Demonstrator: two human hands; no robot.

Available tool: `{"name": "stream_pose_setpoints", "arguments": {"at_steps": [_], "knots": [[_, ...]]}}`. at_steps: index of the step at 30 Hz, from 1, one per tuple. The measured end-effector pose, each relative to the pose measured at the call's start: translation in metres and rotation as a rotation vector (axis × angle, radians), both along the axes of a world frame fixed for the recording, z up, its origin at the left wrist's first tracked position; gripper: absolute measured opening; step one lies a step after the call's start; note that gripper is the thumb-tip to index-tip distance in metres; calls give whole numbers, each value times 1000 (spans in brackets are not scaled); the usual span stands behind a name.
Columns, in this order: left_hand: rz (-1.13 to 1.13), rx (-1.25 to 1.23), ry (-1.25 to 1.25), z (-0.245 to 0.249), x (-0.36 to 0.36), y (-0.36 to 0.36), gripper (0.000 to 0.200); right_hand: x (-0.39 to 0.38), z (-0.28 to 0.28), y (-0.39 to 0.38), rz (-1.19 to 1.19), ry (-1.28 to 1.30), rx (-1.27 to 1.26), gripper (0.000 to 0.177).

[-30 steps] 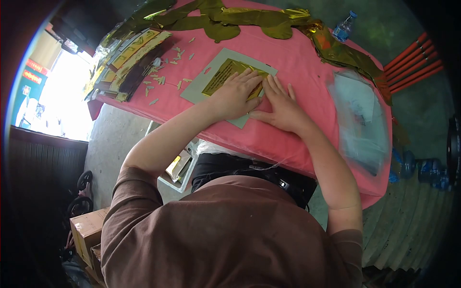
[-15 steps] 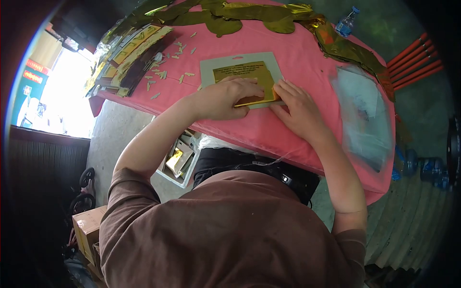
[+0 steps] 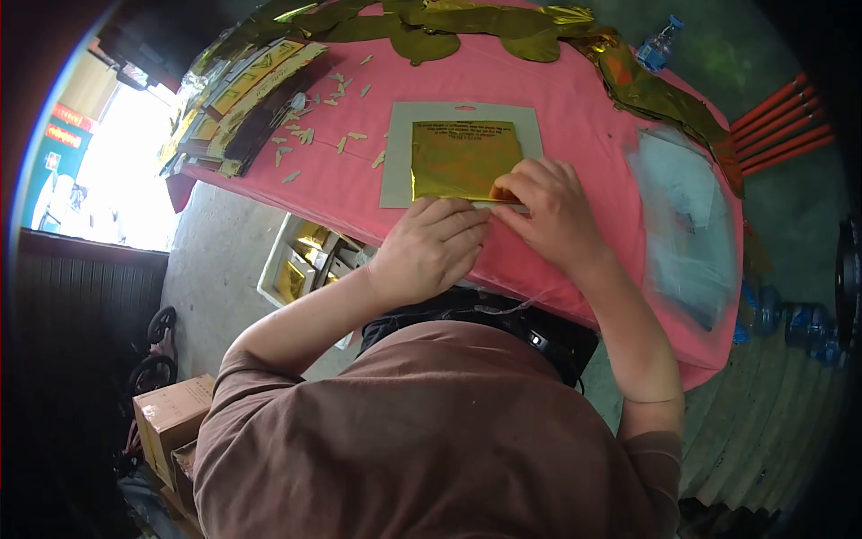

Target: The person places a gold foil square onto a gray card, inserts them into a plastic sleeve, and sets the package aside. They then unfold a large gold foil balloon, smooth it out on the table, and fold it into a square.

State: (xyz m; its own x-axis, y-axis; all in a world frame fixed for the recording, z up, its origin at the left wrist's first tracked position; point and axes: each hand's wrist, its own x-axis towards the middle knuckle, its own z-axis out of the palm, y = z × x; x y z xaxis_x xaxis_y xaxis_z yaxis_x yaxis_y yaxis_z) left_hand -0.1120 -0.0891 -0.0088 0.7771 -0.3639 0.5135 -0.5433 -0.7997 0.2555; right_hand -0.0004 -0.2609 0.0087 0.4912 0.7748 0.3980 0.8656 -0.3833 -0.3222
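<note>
A gold foil sheet with small dark print lies on a pale card with a hanging slot, on the pink-covered table. My left hand rests at the near edge of the card, its fingers bent and close together; whatever may be under them is hidden. At the foil's near right corner my right hand has its thumb and fingers closed on the foil. The two hands are almost touching at the fingertips.
Stacked cards and small pale pieces are at the left. Gold foil runs along the far edge. Clear plastic bags lie at the right, a bottle beyond. A white bin stands below.
My left hand has drawn back off the foil to the card's near edge. The card and foil now sit slightly further right and straighter, with more foil uncovered.
</note>
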Motion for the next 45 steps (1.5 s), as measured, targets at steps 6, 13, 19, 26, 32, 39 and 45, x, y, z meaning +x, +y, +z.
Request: {"name": "stream_pose_setpoints", "arguments": {"at_steps": [6,13,19,26,32,39,45], "knots": [[32,-5,-5,0,-1,-2,28,-2,1,8,38,-6,-20,20],[37,-17,-26,-3,-1,-1,29,-6,3,12,-10,-84,-76,18],[21,-43,0,-2,1,1,30,-4,0,16,-28,-132,-115,14],[29,-48,8,-2,1,2,29,1,-9,22,-78,-246,-127,9],[24,-74,-5,-4,1,2,30,4,-9,17,1,-289,-81,11],[24,-79,-32,-2,2,2,27,6,-5,11,79,-279,-74,21],[38,-89,-22,-1,0,1,25,4,-8,10,89,-285,-70,24]]}}
